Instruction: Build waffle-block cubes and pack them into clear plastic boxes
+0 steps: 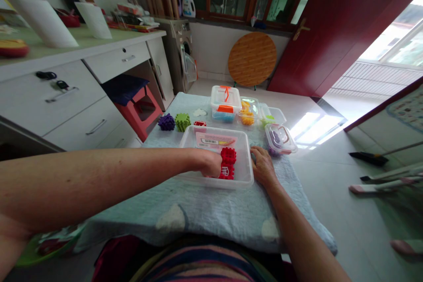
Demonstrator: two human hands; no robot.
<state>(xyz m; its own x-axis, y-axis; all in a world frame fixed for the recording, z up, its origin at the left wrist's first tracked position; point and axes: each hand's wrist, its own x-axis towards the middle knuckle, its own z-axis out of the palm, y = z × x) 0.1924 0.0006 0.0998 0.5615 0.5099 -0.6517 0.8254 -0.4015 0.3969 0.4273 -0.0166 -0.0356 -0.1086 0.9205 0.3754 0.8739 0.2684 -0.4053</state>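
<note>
A clear plastic box (248, 158) sits on the cloth in front of me, with red interlocking toy blocks (228, 156) inside. My left hand (211, 164) reaches into this box, its fingers curled against the red blocks; the fingertips are mostly hidden. A white grid pattern shows on the nearer red block. Just outside the right wall of the box, my right hand (263, 166) lies on the table with fingers loosely stretched, holding nothing I can see. Behind the box are a purple block cube (166, 122), a green block cube (183, 122) and a red piece (200, 124).
Beyond stand an orange-clipped lidded box (226, 101), a container of yellow pieces (247, 114), one with green pieces (269, 118) and a lidded box with purple pieces (279, 139). A pink stool (142, 112) is at the left by a white cabinet (66, 97).
</note>
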